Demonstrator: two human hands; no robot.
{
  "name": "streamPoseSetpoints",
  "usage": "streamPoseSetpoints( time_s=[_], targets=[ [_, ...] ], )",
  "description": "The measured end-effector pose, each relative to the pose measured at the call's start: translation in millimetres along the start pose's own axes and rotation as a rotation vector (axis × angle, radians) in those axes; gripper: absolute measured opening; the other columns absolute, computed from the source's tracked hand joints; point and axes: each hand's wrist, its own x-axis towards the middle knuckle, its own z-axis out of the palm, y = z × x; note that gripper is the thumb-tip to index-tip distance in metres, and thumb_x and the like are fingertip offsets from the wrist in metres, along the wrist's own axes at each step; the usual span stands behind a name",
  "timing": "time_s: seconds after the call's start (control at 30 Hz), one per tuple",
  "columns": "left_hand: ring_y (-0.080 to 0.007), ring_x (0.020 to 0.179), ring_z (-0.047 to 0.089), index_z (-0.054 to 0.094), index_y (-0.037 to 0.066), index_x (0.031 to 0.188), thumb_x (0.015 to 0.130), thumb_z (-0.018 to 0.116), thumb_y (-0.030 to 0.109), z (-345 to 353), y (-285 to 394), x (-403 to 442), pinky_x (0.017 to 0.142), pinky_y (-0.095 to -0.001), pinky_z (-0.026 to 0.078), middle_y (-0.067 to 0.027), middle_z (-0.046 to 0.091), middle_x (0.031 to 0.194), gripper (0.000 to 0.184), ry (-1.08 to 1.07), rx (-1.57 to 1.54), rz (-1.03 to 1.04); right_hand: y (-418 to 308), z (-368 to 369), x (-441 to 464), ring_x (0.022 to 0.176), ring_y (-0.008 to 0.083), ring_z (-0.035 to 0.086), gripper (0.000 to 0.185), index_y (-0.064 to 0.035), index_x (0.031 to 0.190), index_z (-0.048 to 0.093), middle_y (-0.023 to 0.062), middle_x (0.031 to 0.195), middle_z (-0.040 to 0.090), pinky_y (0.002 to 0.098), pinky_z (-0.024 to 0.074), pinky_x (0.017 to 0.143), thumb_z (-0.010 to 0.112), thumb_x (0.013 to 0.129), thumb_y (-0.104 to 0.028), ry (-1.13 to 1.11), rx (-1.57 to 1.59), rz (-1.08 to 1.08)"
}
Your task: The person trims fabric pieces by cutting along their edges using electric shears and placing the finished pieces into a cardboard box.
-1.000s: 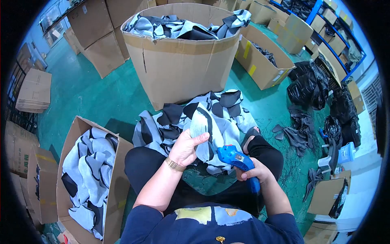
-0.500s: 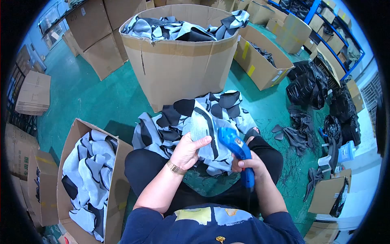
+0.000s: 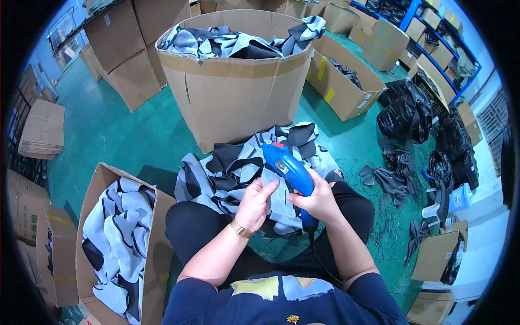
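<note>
Green floor (image 3: 130, 135) spreads around me, bare to my front left and strewn with threads on my right, with one tall carton (image 3: 233, 97) rising just beyond the fabric heap (image 3: 200, 184) and one open carton (image 3: 158, 238) standing beside my left knee. One blue power tool (image 3: 287, 167) sits in my right hand's (image 3: 317, 199) grip, fingers wrapped about its body and its head angled up and left, while my left hand (image 3: 257, 205) pinches one pale fabric piece (image 3: 281, 202) at its left edge, just beneath the tool. Between the heap's near edge and my legs lies a small gap of floor; the heaped pieces overlap too much to count.
</note>
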Motion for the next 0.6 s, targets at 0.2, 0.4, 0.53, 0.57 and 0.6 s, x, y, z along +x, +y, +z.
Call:
streamPoseSetpoints(
  time_s=[0.2, 0.4, 0.53, 0.57, 0.6],
  targets=[
    [-0.0155, 0.095, 0.063, 0.059, 0.003, 0.110, 0.092, 0.059, 0.011, -1, 8, -2, 0.085, -0.0333, 0.050, -0.0056, 0.066, 0.105, 0.019, 0.005, -0.012, 0.044, 9, -13, -11, 0.086, 0.0096, 0.056, 0.054, 0.0013, 0.116, 0.055, 0.0038, 0.097, 0.061, 0.0253, 0.0462, 0.077, 0.079, 0.070, -0.013, 0.037, 0.358, 0.093],
    [-0.0147, 0.085, 0.066, 0.063, 0.000, 0.104, 0.090, 0.061, 0.008, -6, 21, 1, 0.078, -0.0297, 0.053, -0.0070, 0.068, 0.097, 0.016, 0.079, -0.059, 0.134, 1, -41, -50, 0.084, 0.0103, 0.054, 0.051, -0.0006, 0.114, 0.056, 0.0019, 0.095, 0.059, 0.0260, 0.0447, 0.077, 0.078, 0.069, -0.012, -0.090, 0.230, 0.207],
    [-0.0135, 0.085, 0.065, 0.062, 0.000, 0.105, 0.088, 0.063, 0.004, -6, 21, 0, 0.077, -0.0275, 0.052, -0.0069, 0.068, 0.098, 0.017, 0.102, 0.014, 0.199, 7, -44, -65, 0.083, 0.0115, 0.055, 0.049, 0.0002, 0.111, 0.057, 0.0032, 0.092, 0.060, 0.0270, 0.0453, 0.075, 0.077, 0.067, -0.010, -0.156, 0.105, 0.212],
    [-0.0138, 0.087, 0.065, 0.063, 0.000, 0.104, 0.087, 0.064, 0.004, -7, 23, -1, 0.078, -0.0278, 0.052, -0.0070, 0.068, 0.098, 0.017, 0.111, 0.030, 0.197, 9, -44, -67, 0.082, 0.0115, 0.056, 0.049, 0.0002, 0.111, 0.057, 0.0033, 0.091, 0.060, 0.0272, 0.0455, 0.075, 0.077, 0.067, -0.010, -0.165, 0.089, 0.226],
    [-0.0141, 0.088, 0.065, 0.063, 0.000, 0.103, 0.087, 0.065, 0.004, -7, 24, -1, 0.079, -0.0281, 0.052, -0.0071, 0.068, 0.098, 0.016, 0.121, 0.046, 0.195, 9, -44, -68, 0.082, 0.0114, 0.056, 0.049, 0.0003, 0.110, 0.057, 0.0034, 0.091, 0.060, 0.0273, 0.0457, 0.075, 0.077, 0.067, -0.010, -0.174, 0.073, 0.239]
  ],
)
